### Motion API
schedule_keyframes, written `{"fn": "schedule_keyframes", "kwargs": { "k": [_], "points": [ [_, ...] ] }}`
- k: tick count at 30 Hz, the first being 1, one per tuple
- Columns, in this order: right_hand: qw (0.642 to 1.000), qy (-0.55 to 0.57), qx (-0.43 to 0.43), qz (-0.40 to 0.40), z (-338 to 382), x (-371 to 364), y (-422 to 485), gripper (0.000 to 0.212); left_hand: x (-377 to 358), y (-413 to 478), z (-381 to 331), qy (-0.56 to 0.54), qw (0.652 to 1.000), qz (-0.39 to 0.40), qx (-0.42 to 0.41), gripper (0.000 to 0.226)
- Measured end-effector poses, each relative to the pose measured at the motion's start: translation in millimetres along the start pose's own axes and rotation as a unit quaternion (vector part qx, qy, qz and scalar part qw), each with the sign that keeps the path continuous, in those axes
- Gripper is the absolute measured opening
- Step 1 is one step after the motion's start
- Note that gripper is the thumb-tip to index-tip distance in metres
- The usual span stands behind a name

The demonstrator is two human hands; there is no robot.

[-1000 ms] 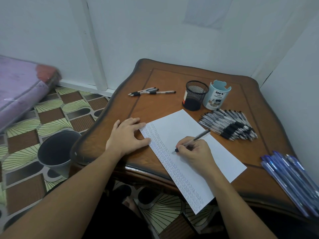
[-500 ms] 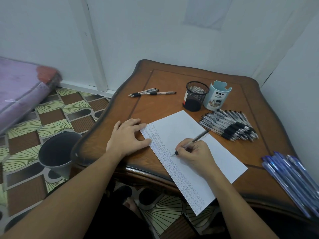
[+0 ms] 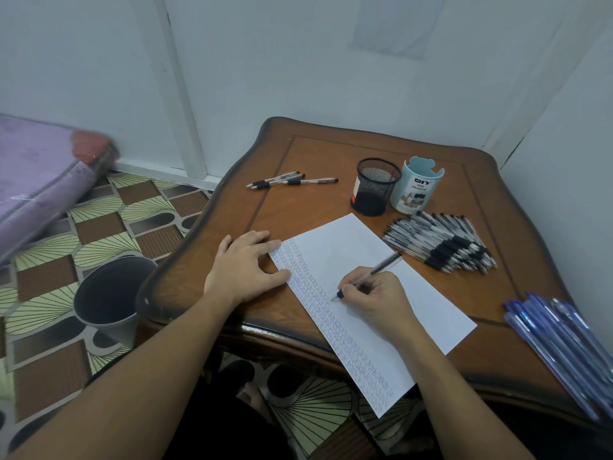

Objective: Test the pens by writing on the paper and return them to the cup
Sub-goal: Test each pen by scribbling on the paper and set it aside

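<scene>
R hand [image 3: 374,303] pinches pen [image 3: 381,265], tip on paper [image 3: 348,247], barrel slanting far-right twd pen pile [image 3: 441,244], mesh cup [image 3: 376,187] ahead past sheet, nearer R than L hand [image 3: 245,267], which lies flat at sheet's left edge; vs 1 s ago same grip, tip barely lower.

One wooden counter [image 3: 331,154] carries one sheet of paper [image 3: 348,247] and two cups: one black mesh cup [image 3: 376,187] and one pale blue desk organizer [image 3: 414,190]. Three loose pens [image 3: 292,180] lie together. Two hands show, the left hand [image 3: 243,267] and the right hand [image 3: 378,300], which has one pen [image 3: 374,272]. The pile of black-gripped pens [image 3: 441,242], perhaps several dozen, is too dense to count, as is the bundle of blue pens [image 3: 560,340]. One grey bin [image 3: 109,293] stands on the floor [image 3: 99,227].
</scene>
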State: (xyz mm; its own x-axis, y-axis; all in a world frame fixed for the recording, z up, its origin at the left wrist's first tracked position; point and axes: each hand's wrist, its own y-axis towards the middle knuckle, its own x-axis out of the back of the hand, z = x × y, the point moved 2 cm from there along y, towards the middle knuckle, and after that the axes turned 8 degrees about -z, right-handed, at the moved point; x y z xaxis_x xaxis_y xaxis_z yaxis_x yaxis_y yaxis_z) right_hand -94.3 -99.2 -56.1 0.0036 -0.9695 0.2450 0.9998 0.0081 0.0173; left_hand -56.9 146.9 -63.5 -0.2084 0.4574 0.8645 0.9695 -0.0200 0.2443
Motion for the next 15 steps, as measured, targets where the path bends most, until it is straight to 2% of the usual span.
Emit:
{"fn": "schedule_keyframes", "kwargs": {
  "k": [15],
  "points": [
    [1.000, 0.001, -0.003, -0.006, -0.6, 1.8, 0.2, 0.021, 0.4, 0.7, -0.2, 0.008, 1.000, 0.004, -0.005, 0.086]
  ]
}}
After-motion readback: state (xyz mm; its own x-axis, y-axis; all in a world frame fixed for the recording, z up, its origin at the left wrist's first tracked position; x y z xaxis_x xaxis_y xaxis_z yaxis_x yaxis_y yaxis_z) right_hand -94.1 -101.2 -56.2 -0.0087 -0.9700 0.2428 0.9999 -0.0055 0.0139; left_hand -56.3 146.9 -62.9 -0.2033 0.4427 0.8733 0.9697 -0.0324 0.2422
